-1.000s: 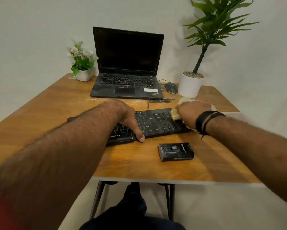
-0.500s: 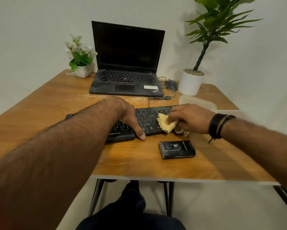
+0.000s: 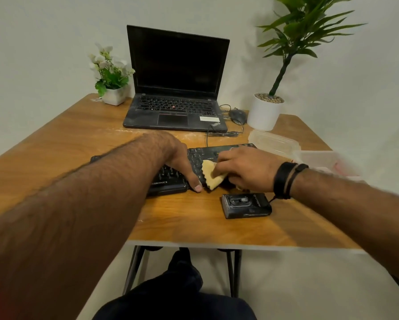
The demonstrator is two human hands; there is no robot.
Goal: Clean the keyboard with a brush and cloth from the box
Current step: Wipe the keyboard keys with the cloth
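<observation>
A black keyboard [image 3: 170, 182] lies across the middle of the wooden table [image 3: 67, 144]. My left hand [image 3: 180, 162] rests on its middle, thumb hooked over the front edge, holding it still. My right hand [image 3: 244, 169] presses a folded yellow cloth [image 3: 211, 174] onto the keys just right of my left thumb, fingers curled over the cloth. A clear plastic box [image 3: 318, 159] and its lid [image 3: 274, 142] sit at the right side of the table. No brush shows in view.
An open black laptop [image 3: 177, 88] stands behind the keyboard, with a mouse [image 3: 237, 115] and cable beside it. A small flower pot [image 3: 113, 95] is at back left, a tall potted plant [image 3: 265, 112] at back right. A small black device [image 3: 247, 205] lies near the front edge.
My right hand has swept the cloth leftward along the keyboard, from its right end to near my left thumb. My left hand has stayed in place.
</observation>
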